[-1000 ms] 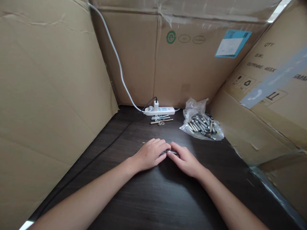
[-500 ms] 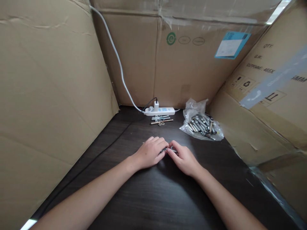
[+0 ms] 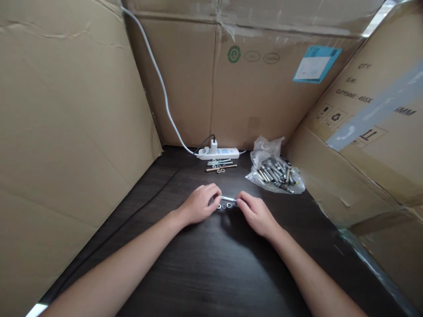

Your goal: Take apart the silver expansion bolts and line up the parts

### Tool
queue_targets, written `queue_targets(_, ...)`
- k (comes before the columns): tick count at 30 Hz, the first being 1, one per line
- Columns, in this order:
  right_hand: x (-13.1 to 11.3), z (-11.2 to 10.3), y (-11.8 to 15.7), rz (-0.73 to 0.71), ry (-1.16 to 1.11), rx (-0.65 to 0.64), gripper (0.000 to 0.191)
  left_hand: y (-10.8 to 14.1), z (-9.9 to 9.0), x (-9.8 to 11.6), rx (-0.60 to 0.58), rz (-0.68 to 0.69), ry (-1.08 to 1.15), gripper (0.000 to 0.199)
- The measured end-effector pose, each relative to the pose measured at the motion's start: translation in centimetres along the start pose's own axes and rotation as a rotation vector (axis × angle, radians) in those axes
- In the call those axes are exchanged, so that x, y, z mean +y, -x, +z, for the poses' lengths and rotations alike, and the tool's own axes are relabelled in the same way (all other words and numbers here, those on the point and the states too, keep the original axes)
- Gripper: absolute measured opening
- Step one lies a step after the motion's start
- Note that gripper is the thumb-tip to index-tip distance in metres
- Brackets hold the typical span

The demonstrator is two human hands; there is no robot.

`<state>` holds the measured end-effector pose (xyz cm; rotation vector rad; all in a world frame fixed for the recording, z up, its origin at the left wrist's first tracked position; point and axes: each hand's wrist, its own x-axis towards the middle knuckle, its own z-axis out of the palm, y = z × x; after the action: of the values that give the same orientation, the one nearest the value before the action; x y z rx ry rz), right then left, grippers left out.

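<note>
A silvery bolt (image 3: pixel 228 199) spans the gap between my two hands, above the dark table. My left hand (image 3: pixel 200 203) is closed, its fingertips at the bolt's left end. At the other end, my right hand (image 3: pixel 256 213) pinches the bolt between thumb and fingers. Just below it, several small metal rings, washers or nuts, lie in a short row; the rightmost ring (image 3: pixel 229 205) is fully visible, while the left one is partly covered by my left fingertips. Both ends of the bolt are hidden by fingers.
Long bolts (image 3: pixel 221 168) with small rings lie before a white power strip (image 3: pixel 228 153). A clear plastic bag (image 3: pixel 264 147) holding metal anchor bolts (image 3: pixel 276 174) sits at the back right. A black cable (image 3: pixel 142 207) crosses the left side. Cardboard walls (image 3: pixel 188 88) enclose the table.
My hands have moved apart, the left one shifting left, so the bolt between them now shows. Several small rings have come into view on the table under it.
</note>
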<state>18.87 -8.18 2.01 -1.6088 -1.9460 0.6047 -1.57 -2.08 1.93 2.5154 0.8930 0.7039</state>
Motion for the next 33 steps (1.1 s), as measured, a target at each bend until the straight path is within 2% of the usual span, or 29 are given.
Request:
queue_targets(3,1.2,0.1,-0.6,0.055,0.099,0.069,0.022,-0.6,-0.1,-2.4,0.12,-0.103,0.071,0.015)
queue_targets(6,2.4,0.4,-1.9,0.063,0.244,0.159,0.019,-1.2,0.1,-4.5,0.2,-0.2,0.011,0.012)
queue_targets(9,3.3,0.9,-4.1,0.005,0.384,0.214,0.018,-2.0,0.4,-5.5,0.192,-0.24,-0.152,0.008)
queue_targets(13,3.8,1.5,-7.2,-0.04,0.522,0.229,0.019,-3.1,0.6,-5.8,0.124,-0.245,-0.357,0.009)
queue_targets(19,4.0,1.9,-9.9,-0.034,0.526,0.248,0.022,-4.5,0.7,-6.5,0.103,-0.256,-0.407,0.011)
queue_targets(26,4.3,2.2,-10.4,-0.041,0.481,0.258,0.024,-4.8,0.7,-6.4,0.069,-0.301,-0.423,0.014)
queue_targets(33,2.9,1.3,-9.1,-0.1,0.419,0.368,0.024,-4.7,0.5,-6.1,0.099,-0.301,-0.382,0.013)
